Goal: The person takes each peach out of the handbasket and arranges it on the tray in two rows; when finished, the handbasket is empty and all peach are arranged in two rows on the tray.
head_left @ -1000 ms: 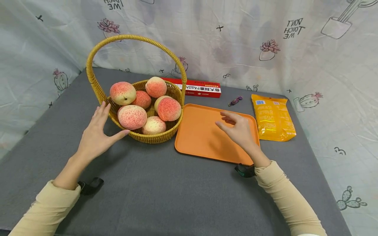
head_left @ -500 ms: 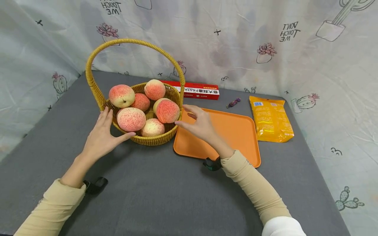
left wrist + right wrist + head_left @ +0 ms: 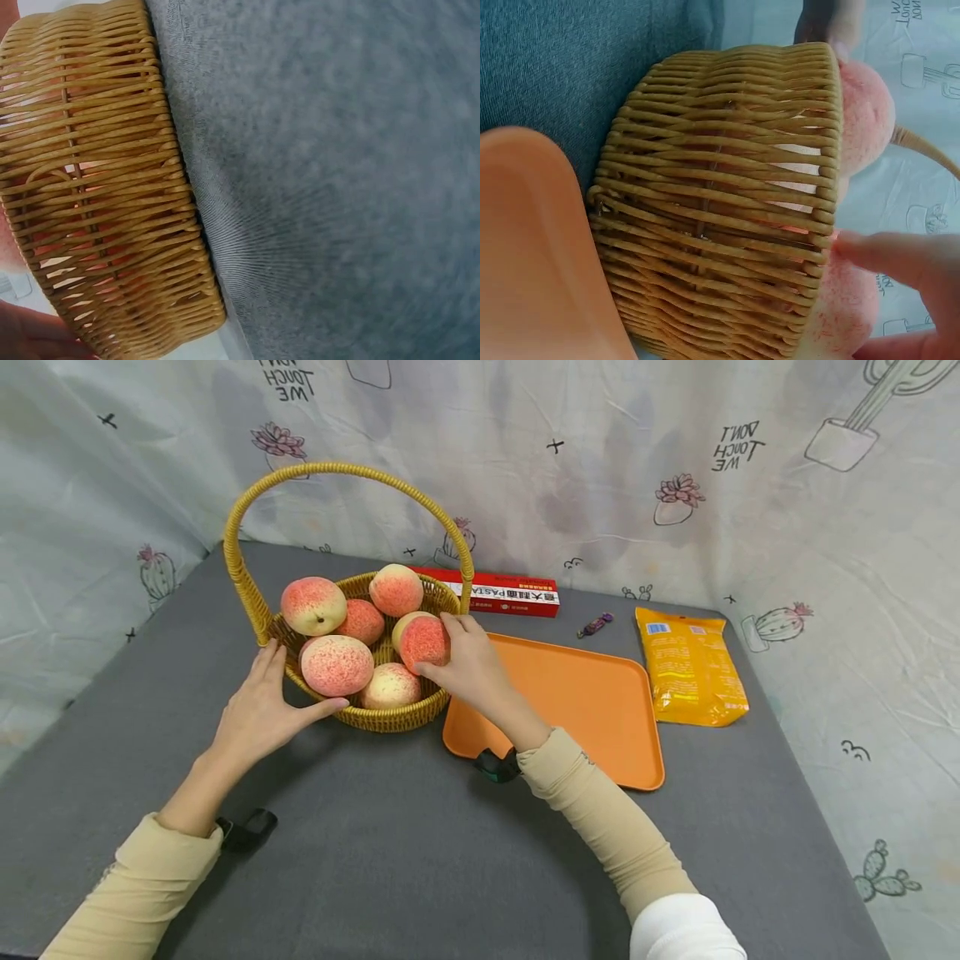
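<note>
A wicker basket (image 3: 386, 720) with a tall arched handle holds several peaches with red and cream skin. My left hand (image 3: 258, 714) rests against the basket's left front side, fingers straight and thumb stretched along the front rim. At the basket's right side my right hand (image 3: 480, 672) pinches a red peach (image 3: 424, 642) between thumb and fingers; that peach sits among the others, level with the rim. In the right wrist view the thumb presses the peach (image 3: 846, 300) just beyond the woven wall. The far fingertips are mostly hidden behind the peach.
An orange tray (image 3: 577, 702) lies right of the basket, under my right forearm. Behind it are a red pasta box (image 3: 517, 595) and a small wrapped candy (image 3: 595, 625). A yellow packet (image 3: 690, 668) lies near the table's right edge. A printed curtain (image 3: 510, 460) hangs behind.
My right hand has moved left from over the tray to the basket and taken hold of the red peach. My left hand has shifted slightly right, closer against the rim.
</note>
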`<state>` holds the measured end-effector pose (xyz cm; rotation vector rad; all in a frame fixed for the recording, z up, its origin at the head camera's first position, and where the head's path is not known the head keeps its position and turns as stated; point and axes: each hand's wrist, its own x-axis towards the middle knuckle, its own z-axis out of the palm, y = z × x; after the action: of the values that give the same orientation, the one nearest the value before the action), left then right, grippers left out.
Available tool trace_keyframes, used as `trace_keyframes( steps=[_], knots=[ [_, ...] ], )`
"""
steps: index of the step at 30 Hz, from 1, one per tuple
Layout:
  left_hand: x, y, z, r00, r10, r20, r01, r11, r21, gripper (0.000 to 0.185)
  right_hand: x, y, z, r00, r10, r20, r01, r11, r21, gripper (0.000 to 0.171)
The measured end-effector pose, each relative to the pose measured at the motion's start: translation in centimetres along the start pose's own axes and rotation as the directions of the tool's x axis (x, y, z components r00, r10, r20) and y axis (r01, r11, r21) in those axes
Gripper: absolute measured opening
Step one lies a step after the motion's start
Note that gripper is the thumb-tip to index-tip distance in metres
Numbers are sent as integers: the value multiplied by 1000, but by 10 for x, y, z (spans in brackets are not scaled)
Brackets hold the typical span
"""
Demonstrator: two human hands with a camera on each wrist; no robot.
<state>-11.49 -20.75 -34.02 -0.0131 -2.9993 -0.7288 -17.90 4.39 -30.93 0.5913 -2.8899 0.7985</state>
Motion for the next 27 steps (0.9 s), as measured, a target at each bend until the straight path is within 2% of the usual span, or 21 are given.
trace_keyframes(
  steps=[5,14,19,27],
  knots=[
    [1,-2,0,1000,13,8,-13,1000,-12,112,-1,-1,2,998,-34,-53,32,999,-33,69],
    [1,-1,-5,999,10,37,-9,1000,-12,113,-4,3,7,998,-48,-39,53,988,148,71],
    [2,-2,-4,999,14,43,-13,1000,-14,113,-4,6,8,997,-31,-71,43,985,169,74],
    [2,-2,-4,999,5,38,-4,1000,-21,114,-9,13,13,980,-105,-168,136,974,183,65]
  ],
)
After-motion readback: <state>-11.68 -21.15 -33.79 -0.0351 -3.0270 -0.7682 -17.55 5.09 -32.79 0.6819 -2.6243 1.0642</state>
